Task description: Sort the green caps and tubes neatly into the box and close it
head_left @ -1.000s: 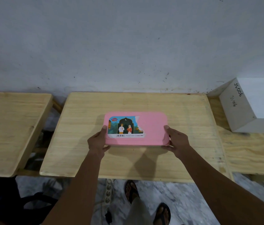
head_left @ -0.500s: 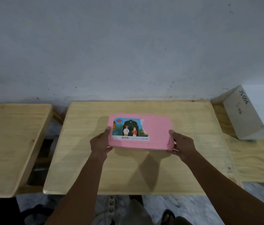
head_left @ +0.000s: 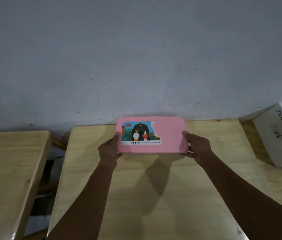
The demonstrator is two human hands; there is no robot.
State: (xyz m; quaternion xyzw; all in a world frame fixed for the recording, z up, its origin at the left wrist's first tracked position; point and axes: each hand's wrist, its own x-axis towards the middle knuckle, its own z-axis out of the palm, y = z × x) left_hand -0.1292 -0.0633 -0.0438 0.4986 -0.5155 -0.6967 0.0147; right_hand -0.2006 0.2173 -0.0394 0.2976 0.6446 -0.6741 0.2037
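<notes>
1. Compared with the earlier views, the pink box point(head_left: 169, 135) sits farther from the person. Its far edge now shows against the foot of the wall point(head_left: 136, 58), while both hands have kept their places at its short ends.
2. Location: the pink box is over the far part of the middle table point(head_left: 154, 196), lid uppermost and closed. It seems raised off the wood, though this cannot be told for certain.
3. Left hand point(head_left: 109, 148): the thumb lies on the lid beside the torn sticker point(head_left: 140, 133) and the fingers curl under the end wall, clasping the box.
4. Right hand point(head_left: 198, 147): the same clasp, mirrored, with the thumb on top at the lid's latch edge and the fingertips tucked beneath.
5. Contents: no green caps or tubes are visible, and whether they are inside cannot be told.
6. Handling, as a judgement:
   - The box looks like thin, stiff moulded plastic, light, smooth and somewhat slippery.
   - Loose contents would shift if it tilts, so it should be kept level.
   - The two short ends are the sound holds, with thumbs above and fingers below.
   - Squeezing the long sides might flex the lid and pop it open.
7. Surroundings: a white block point(head_left: 278, 135) with handwritten marks stands at the right, and a second wooden table point(head_left: 6, 170) at the left.
</notes>
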